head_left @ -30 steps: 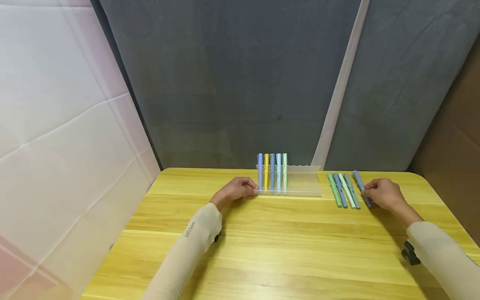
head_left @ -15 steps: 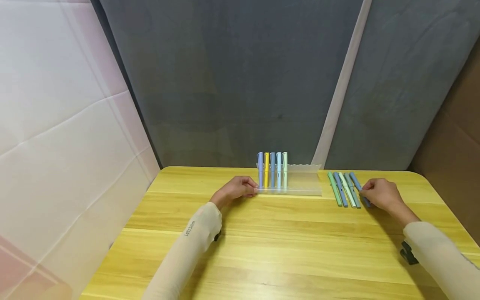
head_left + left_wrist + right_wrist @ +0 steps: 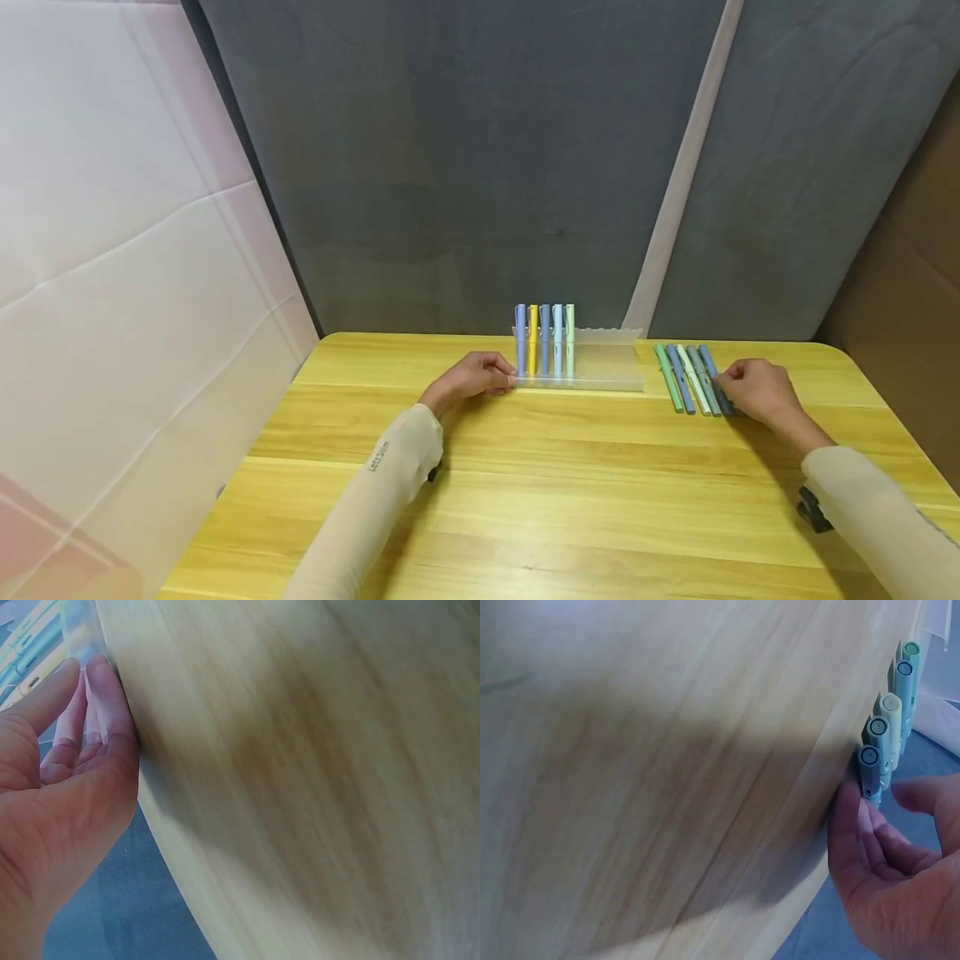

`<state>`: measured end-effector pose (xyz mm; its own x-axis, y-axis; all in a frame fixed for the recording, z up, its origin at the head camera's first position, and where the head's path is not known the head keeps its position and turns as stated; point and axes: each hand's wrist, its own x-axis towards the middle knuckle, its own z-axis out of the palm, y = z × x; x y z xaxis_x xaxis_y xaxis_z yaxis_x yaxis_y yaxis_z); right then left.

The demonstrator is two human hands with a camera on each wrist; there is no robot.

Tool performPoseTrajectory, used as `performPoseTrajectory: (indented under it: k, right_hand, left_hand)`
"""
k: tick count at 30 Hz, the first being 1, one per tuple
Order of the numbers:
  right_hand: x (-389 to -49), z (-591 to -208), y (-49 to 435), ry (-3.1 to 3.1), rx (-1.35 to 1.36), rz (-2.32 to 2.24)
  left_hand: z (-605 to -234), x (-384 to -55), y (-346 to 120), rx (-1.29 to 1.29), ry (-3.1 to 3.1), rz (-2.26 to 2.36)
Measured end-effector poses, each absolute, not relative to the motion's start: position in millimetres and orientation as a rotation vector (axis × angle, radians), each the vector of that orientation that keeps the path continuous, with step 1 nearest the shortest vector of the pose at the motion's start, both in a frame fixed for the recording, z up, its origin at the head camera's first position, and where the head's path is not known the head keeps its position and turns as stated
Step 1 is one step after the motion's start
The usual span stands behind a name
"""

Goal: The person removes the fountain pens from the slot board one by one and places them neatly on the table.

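My left hand (image 3: 474, 377) pinches the left front corner of a clear pen rack (image 3: 607, 367); the left wrist view shows thumb and index finger meeting at its clear plastic (image 3: 81, 634). Upright in the rack's left part stand several capped pens, among them a purple pen (image 3: 521, 337), a yellow pen (image 3: 533, 340) and a pale green pen (image 3: 570, 340). My right hand (image 3: 759, 390) holds the rightmost blue pen (image 3: 708, 360) on the table between thumb and fingers, its lower part partly hidden. In the right wrist view this pen (image 3: 869, 759) lies against its neighbour.
Left of the held pen lie a grey-green pen (image 3: 703, 379), a whitish-green pen (image 3: 693, 382), another blue pen (image 3: 681, 379) and a green pen (image 3: 668, 379), side by side. The wooden table (image 3: 570, 500) ends at a grey curtain (image 3: 465, 167) behind.
My right hand has slid the rightmost blue pen leftward, closing the gap to the row of pens. The left hand and the rack have stayed in place.
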<state>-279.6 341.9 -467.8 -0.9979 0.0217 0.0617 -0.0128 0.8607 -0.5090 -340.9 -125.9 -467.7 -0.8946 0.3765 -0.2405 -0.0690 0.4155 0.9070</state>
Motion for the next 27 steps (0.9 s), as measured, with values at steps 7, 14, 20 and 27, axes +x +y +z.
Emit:
performPoseTrajectory:
  k: [7, 14, 20, 27]
  right_hand:
    - [-284.1, -467.9, 326.6, -2.752, -0.026, 0.741]
    - [-292.0, -463.7, 290.1, -2.584, 0.08, 0.917]
    - [-300.5, -463.4, 255.7, -2.529, 0.047, 1.135]
    - [-311.4, -471.2, 219.7, -2.471, 0.12, 1.47]
  left_hand:
    - [-469.4, -341.6, -125.7, 0.25, 2.257, 1.489]
    - [-467.9, -341.8, -125.1, 0.242, 2.249, 1.491]
    - [-465.4, -341.9, -124.7, 0.224, 2.249, 1.493]
    - [-467.0, -341.2, -124.5, 0.212, 2.237, 1.512]
